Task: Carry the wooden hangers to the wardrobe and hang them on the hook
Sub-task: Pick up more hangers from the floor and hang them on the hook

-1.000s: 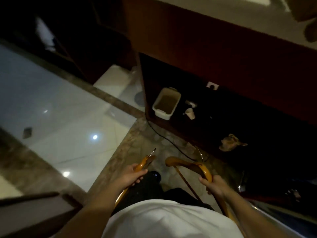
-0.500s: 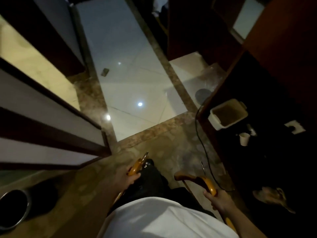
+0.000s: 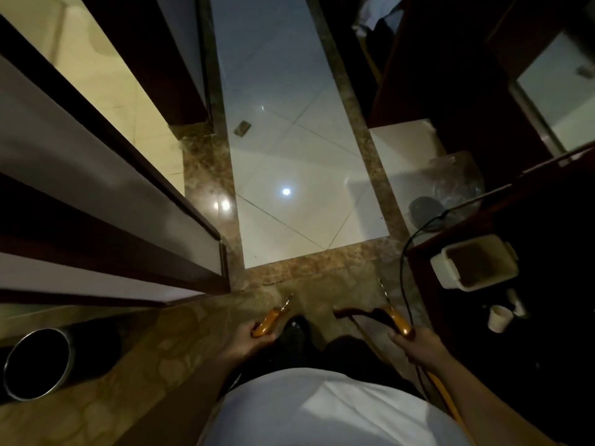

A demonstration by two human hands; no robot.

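Observation:
I look down at my own body in a dim hallway. My left hand (image 3: 249, 339) grips an orange wooden hanger (image 3: 267, 321) near its metal hook, which points forward. My right hand (image 3: 417, 344) grips a second wooden hanger (image 3: 375, 313) at its curved shoulder; its lower arm runs back past my right forearm. Both hangers are held low in front of my waist, apart from each other. No wardrobe hook shows.
A dark wooden door frame (image 3: 206, 252) stands at the left, with a metal bin (image 3: 35, 362) at lower left. Dark furniture at the right holds a white tub (image 3: 447, 272) and a small cup (image 3: 497, 318). A black cable (image 3: 402, 268) trails over the floor. White tiles (image 3: 289, 123) stretch ahead.
My view has swung left from the dark furniture toward the tiled hallway. Both hands keep the same hold on the hangers.

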